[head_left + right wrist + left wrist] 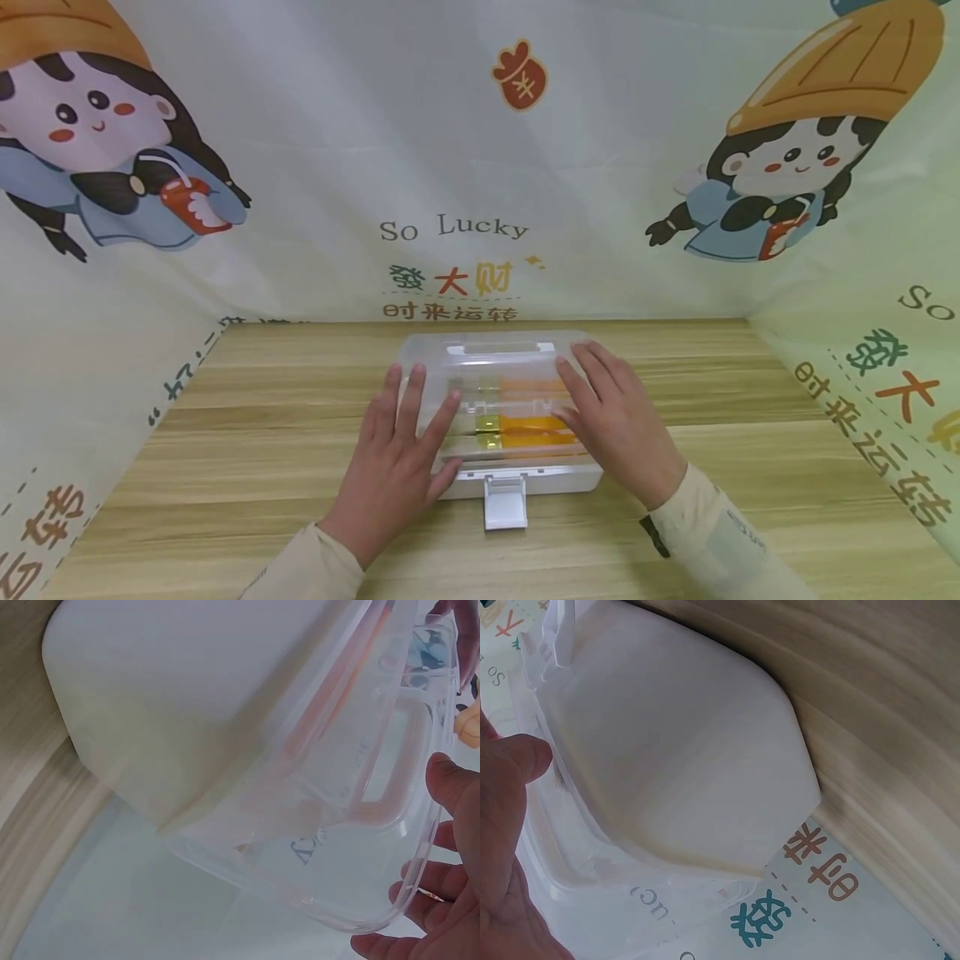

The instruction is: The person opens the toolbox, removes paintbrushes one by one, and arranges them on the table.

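A box with a white base and translucent lid sits before me on the wooden table. Its white latch hangs unfastened at the front. The lid appears raised towards the back; its exact angle is unclear. Orange brush-like tools with gold metal bands lie inside, their ends partly hidden. My left hand spreads its fingers over the left side, and its thumb is by the front rim of the base. At the right edge of the lid, my right hand rests with fairly straight fingers.
The wooden table spreads around the box. Printed cloth walls with cartoon figures and lettering enclose it at the back and both sides. A carrying handle shows near the far edge of the lid.
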### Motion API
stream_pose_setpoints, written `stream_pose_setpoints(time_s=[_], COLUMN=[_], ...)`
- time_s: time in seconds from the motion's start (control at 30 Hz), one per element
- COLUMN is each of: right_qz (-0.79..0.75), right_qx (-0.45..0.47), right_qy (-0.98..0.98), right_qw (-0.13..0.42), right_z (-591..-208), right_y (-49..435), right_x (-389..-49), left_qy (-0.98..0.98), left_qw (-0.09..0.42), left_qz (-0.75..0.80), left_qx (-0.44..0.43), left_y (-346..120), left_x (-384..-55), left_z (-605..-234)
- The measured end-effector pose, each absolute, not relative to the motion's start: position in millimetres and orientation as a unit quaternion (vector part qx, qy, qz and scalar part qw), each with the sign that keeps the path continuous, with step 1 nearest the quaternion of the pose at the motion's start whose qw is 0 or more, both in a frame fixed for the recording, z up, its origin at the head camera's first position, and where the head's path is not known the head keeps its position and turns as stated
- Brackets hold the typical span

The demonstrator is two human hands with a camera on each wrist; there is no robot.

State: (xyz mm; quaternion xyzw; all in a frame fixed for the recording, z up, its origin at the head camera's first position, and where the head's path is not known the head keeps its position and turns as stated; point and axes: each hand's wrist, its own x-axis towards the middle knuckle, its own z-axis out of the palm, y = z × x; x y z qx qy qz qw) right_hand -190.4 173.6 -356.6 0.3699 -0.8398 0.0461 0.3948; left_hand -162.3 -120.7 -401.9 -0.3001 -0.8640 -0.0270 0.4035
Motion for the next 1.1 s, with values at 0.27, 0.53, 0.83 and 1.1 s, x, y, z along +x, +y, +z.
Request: stream_pose_setpoints(time_s=[0.27,0.53,0.83,1.1], right_qz=[0.025,0.01,-0.008,-0.028], right_qx=[0.367,0.355,0.351,0.342], right_qy=[-0.836,-0.841,-0.842,-0.854], right_qw=[0.406,0.409,0.41,0.39], right_z=[-351,-344,-338,-331], right_y=[173,170,168,166], right_x=[-194,-197,-202,-205], left_qy=[-0.865,-0.869,-0.87,-0.873], left_qw=[0.4,0.393,0.39,0.386], left_qz=[-0.022,-0.024,-0.016,0.001], left_qx=[-0.302,-0.301,-0.302,-0.299], left_y=[-122,-123,-124,-124], left_x=[-162,-161,-160,-159], left_z=[-403,-403,-404,-404])
